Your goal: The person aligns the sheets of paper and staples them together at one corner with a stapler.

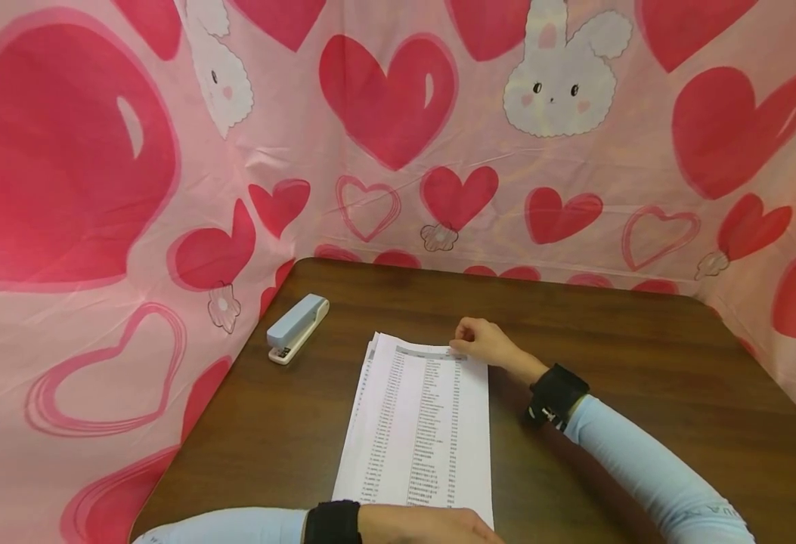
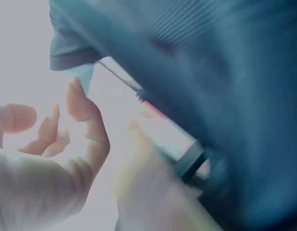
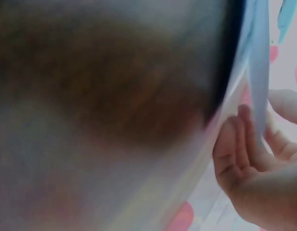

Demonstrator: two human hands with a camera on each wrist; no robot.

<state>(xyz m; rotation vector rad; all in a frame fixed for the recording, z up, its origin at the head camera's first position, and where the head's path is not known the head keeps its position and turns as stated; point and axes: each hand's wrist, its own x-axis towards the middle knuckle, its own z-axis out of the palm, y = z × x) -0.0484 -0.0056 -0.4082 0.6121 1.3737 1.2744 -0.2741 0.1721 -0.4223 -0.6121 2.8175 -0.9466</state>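
A small stack of printed sheets (image 1: 432, 431), covered in columns of tiny text, lies on the table with an under sheet's edge showing along the left. At its far right corner my right hand (image 1: 484, 341) pinches the paper. The right wrist view shows a thin white sheet edge (image 3: 260, 72) between that hand's thumb and fingers (image 3: 227, 149). Across the near end of the sheets is my left hand (image 1: 425, 523), partly cut off by the frame. In the left wrist view its thumb and loosely bent fingers (image 2: 85, 125) are apart, with overexposed white behind.
A light blue and white stapler (image 1: 298, 326) stands on the brown wooden table (image 1: 588, 325), left of the sheets. Pink cloth (image 1: 384, 211) with hearts and rabbits hangs behind the table and at its sides. Dark blurred fabric (image 2: 225, 86) fills much of the left wrist view.
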